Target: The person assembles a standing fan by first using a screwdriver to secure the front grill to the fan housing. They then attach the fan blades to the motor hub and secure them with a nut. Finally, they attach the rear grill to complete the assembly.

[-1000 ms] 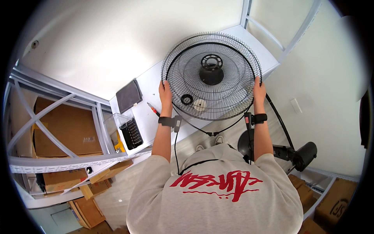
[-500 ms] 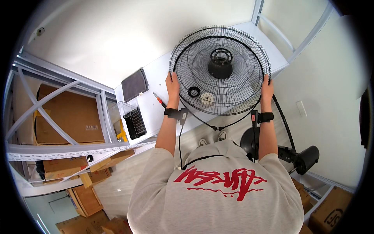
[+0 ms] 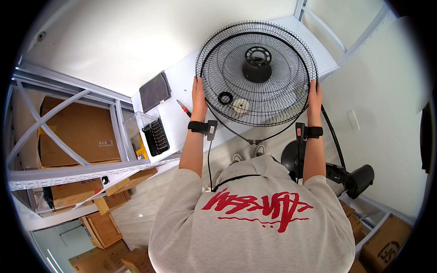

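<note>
A round black wire fan guard (image 3: 273, 102) with a black hub (image 3: 257, 70) at its middle is held over the white table. My left hand (image 3: 198, 98) grips the guard's left rim, and my right hand (image 3: 314, 98) grips the right rim. The undersides of both holds are hidden. Through the wires show a black ring (image 3: 225, 98) and a white disc (image 3: 241, 106). A red-handled screwdriver (image 3: 184, 109) lies just left of my left hand.
On the table (image 3: 180, 84) at left are an open case of driver bits (image 3: 156, 136) and a dark flat case (image 3: 155, 92). A black fan stand (image 3: 359, 182) is at lower right. Cardboard boxes (image 3: 84, 132) fill the left shelf.
The view has shifted a little, so table and guard appear higher. The guard also looks slightly larger, with both hands still at its sides.
</note>
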Motion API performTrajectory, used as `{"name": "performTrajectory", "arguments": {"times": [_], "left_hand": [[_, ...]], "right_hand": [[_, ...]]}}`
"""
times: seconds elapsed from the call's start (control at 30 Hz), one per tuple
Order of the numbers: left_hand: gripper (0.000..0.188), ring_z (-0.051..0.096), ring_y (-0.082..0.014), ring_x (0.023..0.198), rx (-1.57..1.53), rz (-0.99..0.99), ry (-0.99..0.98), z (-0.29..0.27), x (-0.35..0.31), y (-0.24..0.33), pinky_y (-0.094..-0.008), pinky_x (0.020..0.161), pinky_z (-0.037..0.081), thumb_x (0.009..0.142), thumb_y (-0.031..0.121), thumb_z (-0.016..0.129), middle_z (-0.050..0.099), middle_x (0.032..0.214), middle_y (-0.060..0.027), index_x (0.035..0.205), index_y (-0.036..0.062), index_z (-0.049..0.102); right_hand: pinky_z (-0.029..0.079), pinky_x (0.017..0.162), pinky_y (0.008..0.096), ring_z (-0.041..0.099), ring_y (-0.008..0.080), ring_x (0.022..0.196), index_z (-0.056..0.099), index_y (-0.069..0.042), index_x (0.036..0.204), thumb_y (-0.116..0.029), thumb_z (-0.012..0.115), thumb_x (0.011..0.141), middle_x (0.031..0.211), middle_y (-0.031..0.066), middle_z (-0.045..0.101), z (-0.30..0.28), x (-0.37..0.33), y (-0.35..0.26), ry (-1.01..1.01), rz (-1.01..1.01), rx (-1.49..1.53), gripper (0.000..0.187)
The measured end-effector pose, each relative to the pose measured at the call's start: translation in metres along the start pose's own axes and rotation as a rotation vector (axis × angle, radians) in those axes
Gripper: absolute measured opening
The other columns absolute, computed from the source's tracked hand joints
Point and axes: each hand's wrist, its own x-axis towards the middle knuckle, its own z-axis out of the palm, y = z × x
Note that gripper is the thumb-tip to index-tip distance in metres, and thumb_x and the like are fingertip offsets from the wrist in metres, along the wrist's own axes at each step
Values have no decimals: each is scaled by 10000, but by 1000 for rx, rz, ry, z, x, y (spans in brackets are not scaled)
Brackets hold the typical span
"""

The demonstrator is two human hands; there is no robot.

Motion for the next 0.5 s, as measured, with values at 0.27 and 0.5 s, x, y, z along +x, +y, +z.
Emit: {"name": "performTrajectory", "arguments": {"times": [0.27,0.5], "left_hand": [[697,363,-225,1336,129,32,56,7,-5,6,-303,1101,277,983,311,532,350,1483,-174,1476,-58,206],[627,429,-208,1258,98,40,42,19,-13,12,-302,1062,327,983,309,521,426,1415,-148,1440,-57,293]], "right_hand": [[346,1018,323,441,218,1266,345,9,1446,-475,508,964,1434,130,439,-9,-10,-10,-114,-11,49,703],[388,894,280,485,172,1156,369,33,1424,-467,551,943,1357,108,507,-17,7,8,-97,-44,32,718]]}}
